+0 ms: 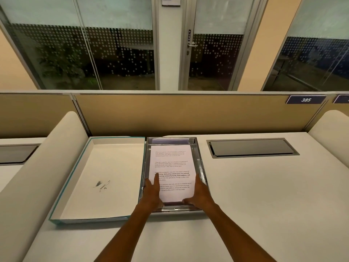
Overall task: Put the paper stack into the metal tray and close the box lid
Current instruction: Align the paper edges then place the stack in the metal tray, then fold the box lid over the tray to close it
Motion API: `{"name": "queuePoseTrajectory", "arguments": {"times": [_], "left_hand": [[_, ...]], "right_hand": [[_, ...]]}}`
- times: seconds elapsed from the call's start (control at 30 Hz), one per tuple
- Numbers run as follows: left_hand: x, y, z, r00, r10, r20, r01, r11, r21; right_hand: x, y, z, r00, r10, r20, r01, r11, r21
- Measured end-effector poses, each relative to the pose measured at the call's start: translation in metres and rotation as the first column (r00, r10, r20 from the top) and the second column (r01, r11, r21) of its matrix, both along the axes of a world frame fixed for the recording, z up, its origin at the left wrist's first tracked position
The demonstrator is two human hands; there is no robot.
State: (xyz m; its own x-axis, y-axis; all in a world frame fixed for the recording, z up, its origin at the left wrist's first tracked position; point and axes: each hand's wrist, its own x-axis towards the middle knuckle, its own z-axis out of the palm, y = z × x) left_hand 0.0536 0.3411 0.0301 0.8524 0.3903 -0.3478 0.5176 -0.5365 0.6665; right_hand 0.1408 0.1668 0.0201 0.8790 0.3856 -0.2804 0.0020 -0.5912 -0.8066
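A white printed paper stack (172, 163) lies inside the shiny metal tray (200, 163) at the middle of the desk. My left hand (152, 193) grips the stack's near left corner, with one finger stretched flat over the page. My right hand (198, 194) holds the near right corner, thumb under the front edge. Left of the tray lies the open box lid (105, 178), teal-edged, white inside with a small dark drawing, flat on the desk and touching the tray's left side.
A dark flap cover (252, 147) is set into the desk right of the tray. A tan partition (188, 114) closes off the back, with rounded dividers (47, 167) on both sides. The bare desk top (264, 195) spreads right and toward me.
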Motion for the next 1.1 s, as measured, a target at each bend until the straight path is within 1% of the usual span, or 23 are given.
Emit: {"name": "queuePoseTrajectory", "arguments": {"times": [0.03,0.07,0.1,0.17,0.23,0.27,0.33,0.37,0.43,0.53,0.63,0.7,0.73,0.77,0.83,0.9,1.0,1.1], "left_hand": [[-0.001,-0.002,0.004,0.998,-0.048,0.037,0.044,0.996,0.081],[-0.003,-0.003,0.007,0.994,-0.077,0.076,0.068,0.991,0.115],[-0.006,-0.003,0.010,0.989,-0.067,0.129,0.057,0.995,0.077],[-0.014,0.000,0.019,0.948,0.020,0.317,-0.026,1.000,0.013],[-0.024,0.004,0.027,0.859,0.196,0.473,-0.209,0.978,-0.026],[-0.031,0.007,0.029,0.795,0.306,0.524,-0.329,0.943,-0.051],[-0.048,0.017,0.026,0.650,0.516,0.557,-0.542,0.829,-0.135],[-0.057,0.022,0.023,0.587,0.606,0.537,-0.628,0.759,-0.169],[-0.079,0.030,0.013,0.485,0.745,0.459,-0.750,0.624,-0.220],[-0.108,0.038,-0.006,0.340,0.890,0.305,-0.860,0.425,-0.282],[-0.123,0.044,-0.018,0.270,0.960,0.079,-0.920,0.281,-0.272],[-0.126,0.047,-0.021,0.240,0.966,-0.092,-0.922,0.197,-0.333],[-0.126,0.049,-0.022,0.253,0.957,-0.140,-0.911,0.187,-0.367],[-0.126,0.050,-0.023,0.276,0.948,-0.159,-0.900,0.197,-0.388],[-0.125,0.052,-0.026,0.318,0.935,-0.157,-0.885,0.233,-0.403],[-0.124,0.052,-0.025,0.325,0.933,-0.154,-0.877,0.237,-0.418],[-0.123,0.051,-0.021,0.283,0.947,-0.151,-0.851,0.176,-0.494],[-0.121,0.049,-0.017,0.217,0.968,-0.124,-0.765,0.090,-0.637]], "right_hand": [[0.001,-0.003,0.000,0.996,0.037,0.084,-0.034,0.999,-0.042],[0.001,-0.006,0.006,0.990,0.046,0.136,-0.038,0.997,-0.062],[0.001,-0.010,0.010,0.987,0.006,0.162,-0.003,1.000,-0.019],[0.004,-0.020,0.015,0.979,-0.106,0.175,0.097,0.994,0.059],[0.008,-0.032,0.019,0.966,-0.213,0.143,0.202,0.975,0.088],[0.009,-0.038,0.020,0.959,-0.254,0.127,0.244,0.966,0.090],[0.009,-0.049,0.018,0.949,-0.296,0.109,0.288,0.954,0.084],[0.008,-0.054,0.017,0.947,-0.307,0.094,0.300,0.951,0.079],[0.005,-0.061,0.013,0.948,-0.313,0.054,0.309,0.949,0.063],[-0.001,-0.066,0.009,0.957,-0.292,0.001,0.291,0.956,0.031],[-0.006,-0.065,0.003,0.960,-0.275,-0.046,0.275,0.961,0.011],[-0.008,-0.064,0.000,0.963,-0.265,-0.050,0.266,0.964,0.013],[-0.009,-0.064,-0.002,0.966,-0.255,-0.042,0.256,0.967,0.015],[-0.011,-0.064,-0.003,0.970,-0.242,-0.034,0.242,0.970,0.018],[-0.013,-0.066,-0.007,0.974,-0.225,-0.024,0.225,0.974,0.021],[-0.013,-0.067,-0.009,0.974,-0.223,-0.032,0.224,0.974,0.028],[-0.012,-0.068,-0.010,0.972,-0.230,-0.040,0.231,0.973,0.021],[-0.012,-0.067,-0.011,0.967,-0.247,-0.058,0.249,0.968,0.023]]}}
